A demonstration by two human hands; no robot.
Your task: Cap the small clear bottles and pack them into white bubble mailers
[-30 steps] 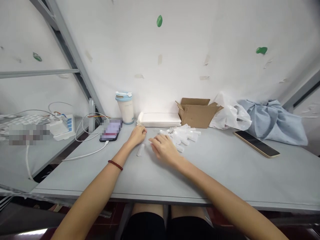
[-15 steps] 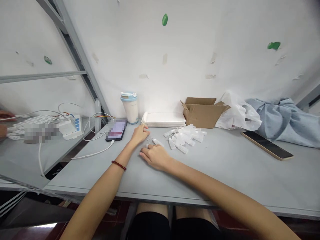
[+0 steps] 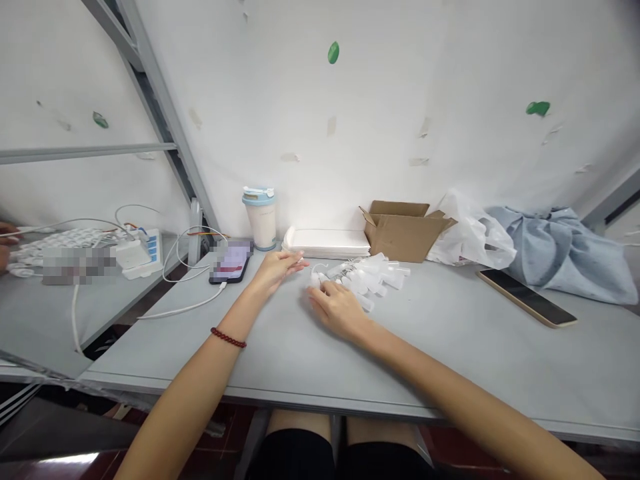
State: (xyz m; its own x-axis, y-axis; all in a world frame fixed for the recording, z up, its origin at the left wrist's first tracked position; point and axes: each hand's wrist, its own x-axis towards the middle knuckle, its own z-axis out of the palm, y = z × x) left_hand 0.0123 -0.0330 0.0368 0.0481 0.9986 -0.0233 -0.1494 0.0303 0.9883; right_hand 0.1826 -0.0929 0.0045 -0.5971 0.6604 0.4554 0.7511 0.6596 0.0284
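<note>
My left hand (image 3: 277, 270) is just above the table, left of the right hand, with its fingers stretched out to the right and nothing visible in them. A dark red bead bracelet (image 3: 229, 337) circles that wrist. My right hand (image 3: 340, 307) rests low on the table with fingers curled around a small translucent white plastic piece (image 3: 315, 279), partly hidden by the fingertips. A thin pale loop shows at its top. Just beyond the right hand lies a pile of similar translucent plastic pieces (image 3: 377, 273), some with thin metallic ends.
Along the wall stand a lidded cup (image 3: 261, 220), a stack of white sheets or trays (image 3: 327, 243), an open cardboard box (image 3: 400, 233), a white plastic bag (image 3: 470, 230) and blue cloth (image 3: 565, 253). Phones (image 3: 233, 261) (image 3: 527, 297) lie either side. A person's hand (image 3: 6, 240) shows far left.
My right hand has moved right, closer to the pile, along with the small plastic piece. The left hand's fingers have straightened out, and the hands are farther apart. The view has shifted slightly.
</note>
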